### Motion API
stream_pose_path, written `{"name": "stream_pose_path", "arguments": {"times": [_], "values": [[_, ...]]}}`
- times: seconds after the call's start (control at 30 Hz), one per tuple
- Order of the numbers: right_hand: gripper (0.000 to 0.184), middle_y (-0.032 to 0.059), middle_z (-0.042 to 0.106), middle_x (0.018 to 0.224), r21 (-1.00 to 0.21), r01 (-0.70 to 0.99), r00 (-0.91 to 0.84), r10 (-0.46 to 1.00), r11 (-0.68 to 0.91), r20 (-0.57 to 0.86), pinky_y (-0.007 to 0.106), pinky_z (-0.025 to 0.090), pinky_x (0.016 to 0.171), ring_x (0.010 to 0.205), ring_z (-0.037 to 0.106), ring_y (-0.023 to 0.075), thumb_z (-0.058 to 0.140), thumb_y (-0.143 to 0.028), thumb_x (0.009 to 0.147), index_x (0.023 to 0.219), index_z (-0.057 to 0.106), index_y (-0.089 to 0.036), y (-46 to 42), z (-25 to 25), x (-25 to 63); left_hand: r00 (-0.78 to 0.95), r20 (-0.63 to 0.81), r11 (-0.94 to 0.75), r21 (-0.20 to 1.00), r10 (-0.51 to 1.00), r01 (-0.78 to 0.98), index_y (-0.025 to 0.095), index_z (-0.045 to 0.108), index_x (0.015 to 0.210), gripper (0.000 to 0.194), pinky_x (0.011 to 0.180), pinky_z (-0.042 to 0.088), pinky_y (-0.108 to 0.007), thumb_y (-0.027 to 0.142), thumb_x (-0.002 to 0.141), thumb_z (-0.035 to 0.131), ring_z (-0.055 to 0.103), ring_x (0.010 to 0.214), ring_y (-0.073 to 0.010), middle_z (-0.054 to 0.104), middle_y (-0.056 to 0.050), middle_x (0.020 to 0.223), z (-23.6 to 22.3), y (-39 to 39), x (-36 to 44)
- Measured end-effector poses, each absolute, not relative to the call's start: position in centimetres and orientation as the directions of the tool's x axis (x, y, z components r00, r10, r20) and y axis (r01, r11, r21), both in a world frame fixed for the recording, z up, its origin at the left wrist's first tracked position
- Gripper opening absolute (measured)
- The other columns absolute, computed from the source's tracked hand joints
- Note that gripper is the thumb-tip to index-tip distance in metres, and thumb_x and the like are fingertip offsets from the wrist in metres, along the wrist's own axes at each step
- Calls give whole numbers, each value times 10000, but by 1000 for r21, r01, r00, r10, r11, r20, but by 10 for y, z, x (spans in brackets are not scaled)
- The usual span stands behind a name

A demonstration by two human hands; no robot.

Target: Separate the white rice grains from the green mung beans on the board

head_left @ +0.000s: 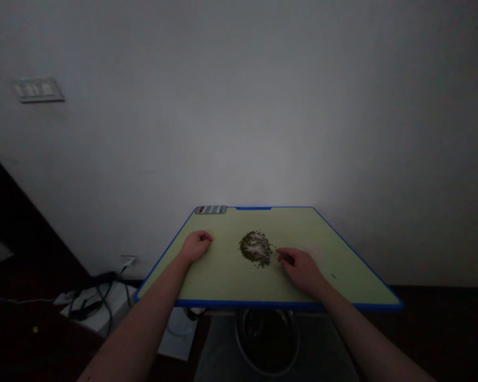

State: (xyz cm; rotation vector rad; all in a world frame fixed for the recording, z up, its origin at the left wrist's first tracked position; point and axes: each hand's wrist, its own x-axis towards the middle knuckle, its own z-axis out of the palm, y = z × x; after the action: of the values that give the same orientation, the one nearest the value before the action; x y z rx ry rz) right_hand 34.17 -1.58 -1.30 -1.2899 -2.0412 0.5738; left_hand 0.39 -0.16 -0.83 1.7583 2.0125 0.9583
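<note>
A loose pile of small dark green beans (247,248) mixed with pale, whitish grains (257,249) lies near the middle of a pale yellow-green board with a blue rim (223,281). My right hand (300,268) is at the pile's right edge. Its index finger and thumb are drawn together in a pinch; whatever sits between the tips is too small to make out. Left of the pile, apart from it, my left hand (196,246) rests on the board with its fingers curled in, and nothing shows in it.
On my lap below the board's near edge sits a round metal bowl (267,342), its contents too dark to tell. A phone-like flat object (211,209) lies at the far left corner. A small dark sliver (333,276) lies right. Cables (99,297) cover a white box at lower left. A wall stands behind.
</note>
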Motion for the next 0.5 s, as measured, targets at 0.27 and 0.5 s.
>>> {"name": "stream_pose_path", "arguments": {"times": [0.27, 0.5], "values": [[373, 79, 709, 928, -672, 610, -315, 907, 420, 280, 315, 468, 814, 837, 648, 183, 492, -150, 732, 1074, 638, -140, -13, -16, 339, -191, 226, -1, 648, 955, 762, 140, 660, 725, 200, 569, 399, -225, 130, 630, 484, 558, 610, -135, 625, -14, 639, -13, -1, 0], [348, 82, 710, 925, -672, 615, -297, 911, 412, 286, 323, 474, 787, 821, 648, 193, 497, -193, 744, 1050, 657, -150, -12, -16, 338, -190, 222, -1, 653, 956, 758, 144, 651, 713, 186, 560, 394, -221, 130, 632, 483, 546, 590, -130, 611, -7, 616, -14, 0, 0]]}}
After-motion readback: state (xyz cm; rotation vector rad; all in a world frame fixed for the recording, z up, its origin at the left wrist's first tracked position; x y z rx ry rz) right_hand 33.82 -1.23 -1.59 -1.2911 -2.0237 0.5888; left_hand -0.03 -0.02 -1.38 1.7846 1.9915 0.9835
